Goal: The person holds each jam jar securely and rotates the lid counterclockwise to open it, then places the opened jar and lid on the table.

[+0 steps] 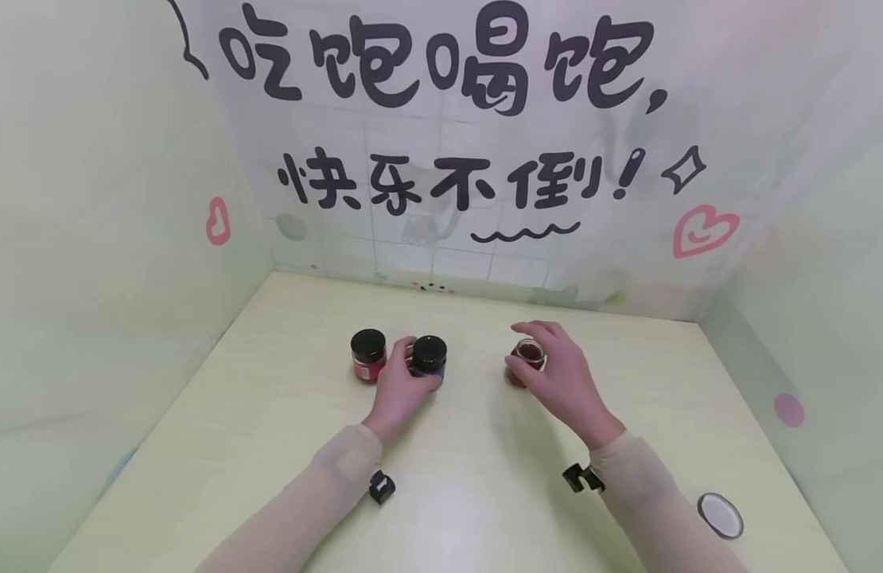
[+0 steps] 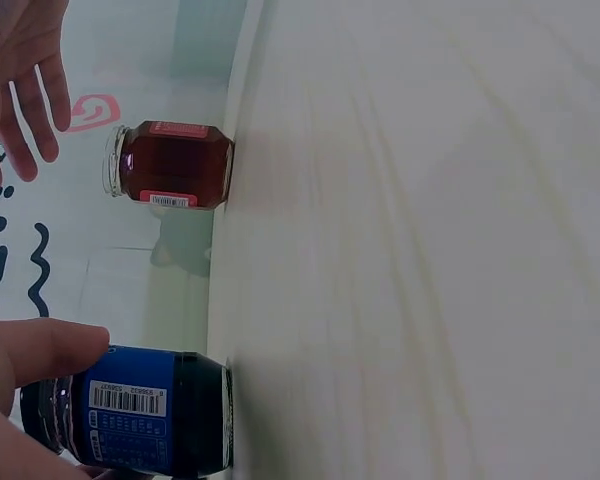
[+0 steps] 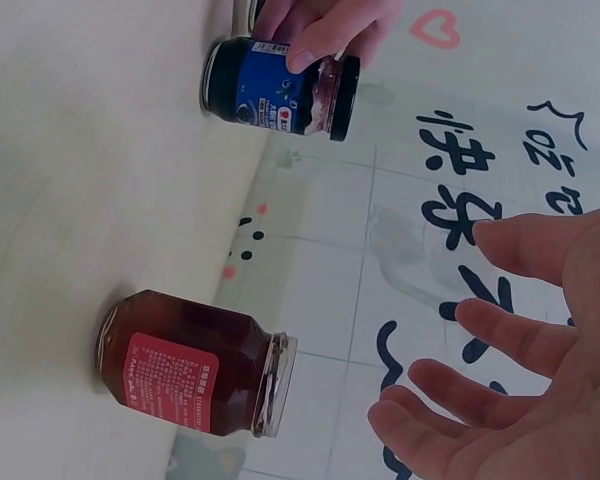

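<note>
My left hand (image 1: 401,390) grips a jar with a blue label and black lid (image 1: 429,352), thumb on one side and fingers round the other. In the left wrist view this blue-labelled jar (image 2: 130,410) stands on the table. My right hand (image 1: 569,380) hovers by an uncapped glass jar (image 1: 530,352) of dark reddish-brown contents, fingers spread and apart from it. The right wrist view shows a gap between the right hand (image 3: 530,370) and the open jar's rim, and the jar's red label (image 3: 170,380).
A red-labelled jar with a black lid (image 1: 369,354) stands just left of my left hand. A loose lid (image 1: 721,516) lies with its white inside up near the right edge of the pale table (image 1: 456,485). Printed sheets wall in the back and sides.
</note>
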{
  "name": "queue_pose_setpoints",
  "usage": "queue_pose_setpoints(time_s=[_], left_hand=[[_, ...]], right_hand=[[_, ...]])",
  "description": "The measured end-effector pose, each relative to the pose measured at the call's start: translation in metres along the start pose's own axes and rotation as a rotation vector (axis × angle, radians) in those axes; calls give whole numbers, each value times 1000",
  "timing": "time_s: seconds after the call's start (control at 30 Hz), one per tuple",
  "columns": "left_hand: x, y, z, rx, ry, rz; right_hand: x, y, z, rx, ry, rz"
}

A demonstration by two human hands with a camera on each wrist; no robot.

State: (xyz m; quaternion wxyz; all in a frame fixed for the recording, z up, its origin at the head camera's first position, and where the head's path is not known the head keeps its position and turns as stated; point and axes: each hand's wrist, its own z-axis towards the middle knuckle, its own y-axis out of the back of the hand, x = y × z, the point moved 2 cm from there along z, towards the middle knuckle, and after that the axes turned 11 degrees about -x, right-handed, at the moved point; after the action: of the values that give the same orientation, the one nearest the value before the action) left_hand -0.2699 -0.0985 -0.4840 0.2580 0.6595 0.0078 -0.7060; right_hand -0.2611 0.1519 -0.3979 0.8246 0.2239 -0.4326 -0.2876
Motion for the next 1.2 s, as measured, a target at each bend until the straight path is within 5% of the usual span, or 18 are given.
queue_pose_setpoints(time_s=[0.2, 0.8, 1.2], left_hand=[[5, -2, 2, 5, -18, 43], [14, -1, 12, 84, -72, 182], [12, 1, 15, 62, -115, 191]], right_hand=[[4, -6, 4, 37, -34, 59], [11, -14, 9, 42, 42, 4], [15, -15, 11, 63, 38, 25]])
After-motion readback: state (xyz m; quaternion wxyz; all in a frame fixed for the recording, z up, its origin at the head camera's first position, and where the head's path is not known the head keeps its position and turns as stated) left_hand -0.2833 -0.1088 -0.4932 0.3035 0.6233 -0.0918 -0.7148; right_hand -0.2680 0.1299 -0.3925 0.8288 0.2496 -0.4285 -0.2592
